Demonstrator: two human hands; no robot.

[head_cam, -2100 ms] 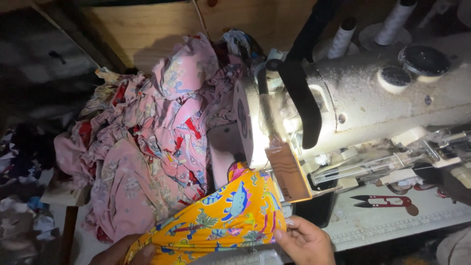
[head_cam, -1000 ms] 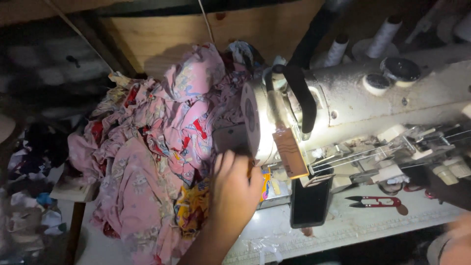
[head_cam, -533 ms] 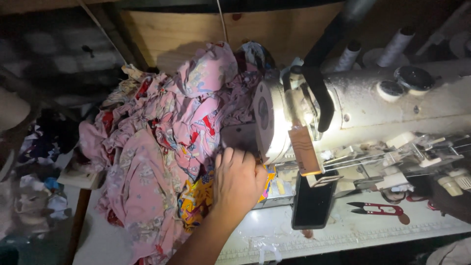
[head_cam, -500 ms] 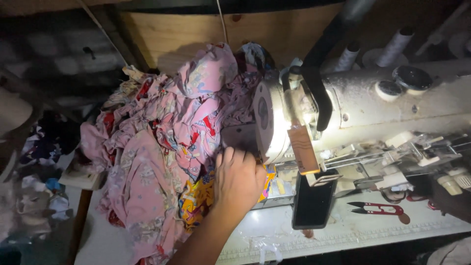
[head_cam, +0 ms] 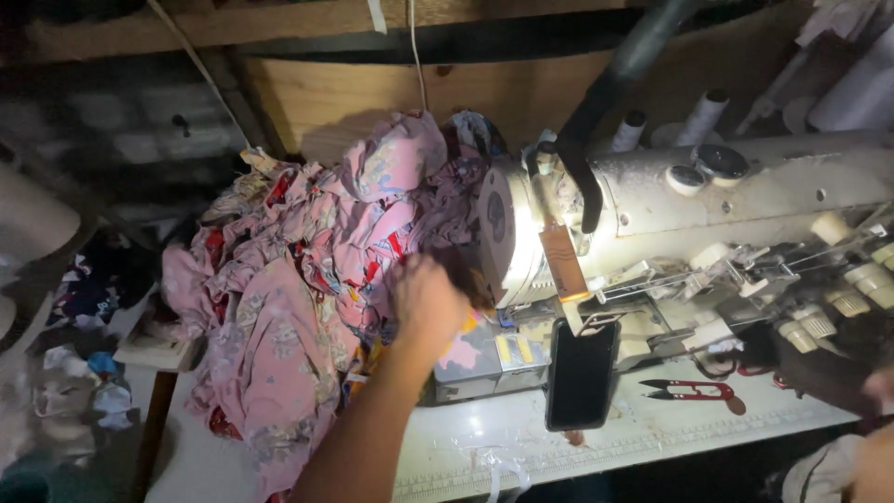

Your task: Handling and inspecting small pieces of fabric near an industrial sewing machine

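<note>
Blurred by motion, the left hand (head_cam: 424, 303) sits against the pile of pink printed cloth (head_cam: 307, 289) just left of the sewing machine (head_cam: 689, 219); whether its fingers are clenched on fabric or spread loose I cannot tell. One forearm runs down from it to the bottom edge of the view. The right hand (head_cam: 875, 461) shows only as a sliver at the lower right corner, and its grip cannot be told either.

One heap of cloth — many pink pieces, too tangled to count — lies to the left of the machine, touching its round end and spilling over the left edge of the white table (head_cam: 652, 433). A scrap of yellow fabric (head_cam: 372, 359) peeks out under the wrist, near the machine's base.

One black phone (head_cam: 581, 374) hangs in front of the machine, its lower end just above the table. One pair of red thread snips (head_cam: 687, 391) lies on the table below the machine's arm, right of the phone. Two thread spools (head_cam: 700, 116) stand behind the machine's top.

Bare table — a strip along the front edge under the machine — is the only open surface.
</note>
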